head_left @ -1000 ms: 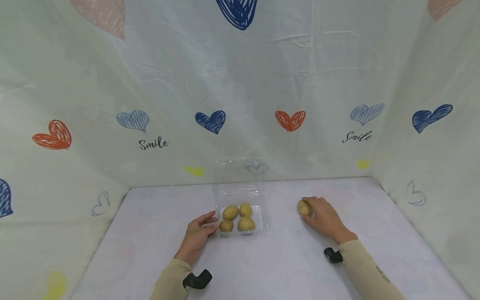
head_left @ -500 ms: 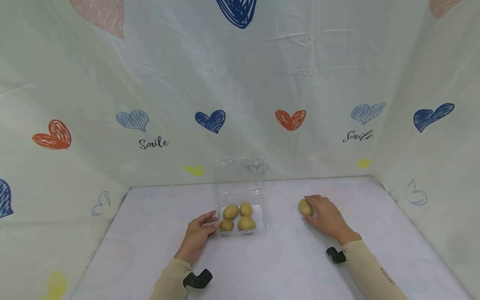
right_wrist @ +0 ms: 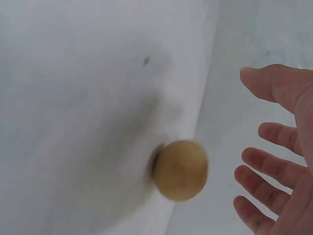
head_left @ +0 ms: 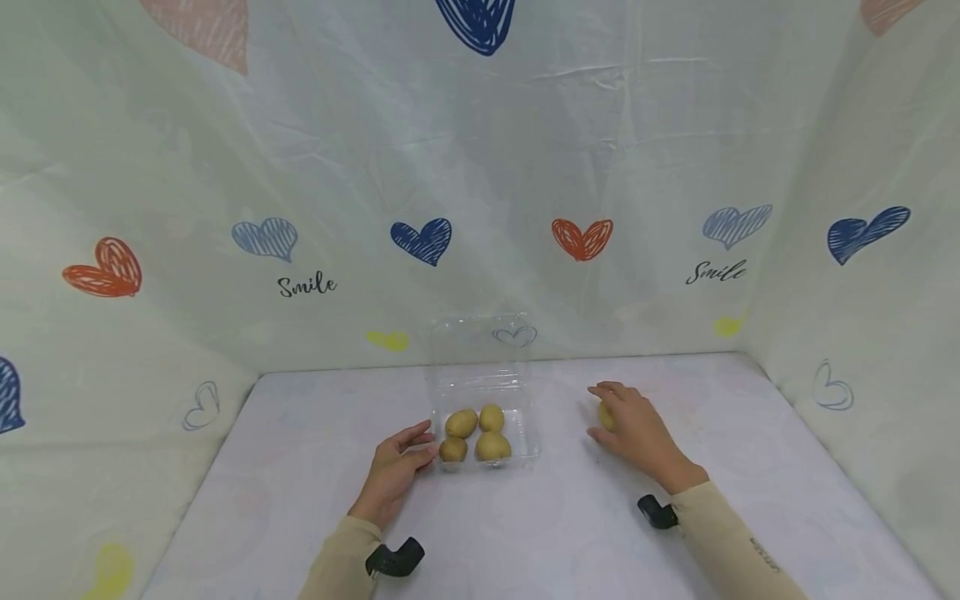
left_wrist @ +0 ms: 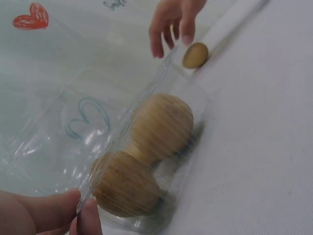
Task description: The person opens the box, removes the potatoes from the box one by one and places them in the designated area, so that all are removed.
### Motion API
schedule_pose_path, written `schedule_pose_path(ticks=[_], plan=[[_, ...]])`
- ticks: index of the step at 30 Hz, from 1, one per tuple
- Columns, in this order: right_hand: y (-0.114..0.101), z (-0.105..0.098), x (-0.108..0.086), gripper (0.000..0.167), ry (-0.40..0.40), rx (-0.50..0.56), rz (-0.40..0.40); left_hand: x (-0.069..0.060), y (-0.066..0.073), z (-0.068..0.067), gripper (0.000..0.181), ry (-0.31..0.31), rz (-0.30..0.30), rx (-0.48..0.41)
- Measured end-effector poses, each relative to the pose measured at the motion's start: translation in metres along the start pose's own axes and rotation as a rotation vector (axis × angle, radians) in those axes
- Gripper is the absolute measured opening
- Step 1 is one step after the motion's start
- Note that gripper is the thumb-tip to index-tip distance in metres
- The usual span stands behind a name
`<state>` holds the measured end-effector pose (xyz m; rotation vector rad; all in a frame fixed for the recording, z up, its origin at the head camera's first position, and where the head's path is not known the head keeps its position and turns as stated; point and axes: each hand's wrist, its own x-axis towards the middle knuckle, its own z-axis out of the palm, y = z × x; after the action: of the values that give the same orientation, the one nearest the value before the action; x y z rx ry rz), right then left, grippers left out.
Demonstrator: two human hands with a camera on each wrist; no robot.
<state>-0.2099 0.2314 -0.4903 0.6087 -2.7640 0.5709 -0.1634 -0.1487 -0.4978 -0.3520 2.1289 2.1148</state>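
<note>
A clear plastic box (head_left: 525, 429) with its lid raised stands mid-table and holds several potatoes (head_left: 492, 447). My left hand (head_left: 393, 471) pinches the box's left edge between thumb and fingers, which the left wrist view shows close up (left_wrist: 51, 213). One more potato (right_wrist: 181, 170) lies on the table to the right of the box. Over it in the head view is my right hand (head_left: 641, 433), which partly hides it. The right wrist view shows the right hand's fingers (right_wrist: 266, 166) spread apart, with a gap between them and the potato.
The white table (head_left: 562, 517) meets a pale curtain (head_left: 480, 167) printed with hearts and words at its back edge. Dark wrist devices (head_left: 397, 558) are on both sleeves.
My right hand has let go of the single potato, its fingers spreading, and has shifted slightly left over it. My left hand and the box have not moved.
</note>
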Motion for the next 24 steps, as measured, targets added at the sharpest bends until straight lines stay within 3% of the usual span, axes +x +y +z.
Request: schedule_pose_path(ticks=[12,24], plan=[[-0.044,0.009,0.015,0.065,-0.028,-0.002,-0.103,-0.001,0.001,0.0,0.05,-0.005,0.007,0.004],[-0.072,0.015,0.028,0.059,-0.027,0.003,-0.203,0.0,-0.001,-0.001,0.05,-0.004,0.004,-0.002]])
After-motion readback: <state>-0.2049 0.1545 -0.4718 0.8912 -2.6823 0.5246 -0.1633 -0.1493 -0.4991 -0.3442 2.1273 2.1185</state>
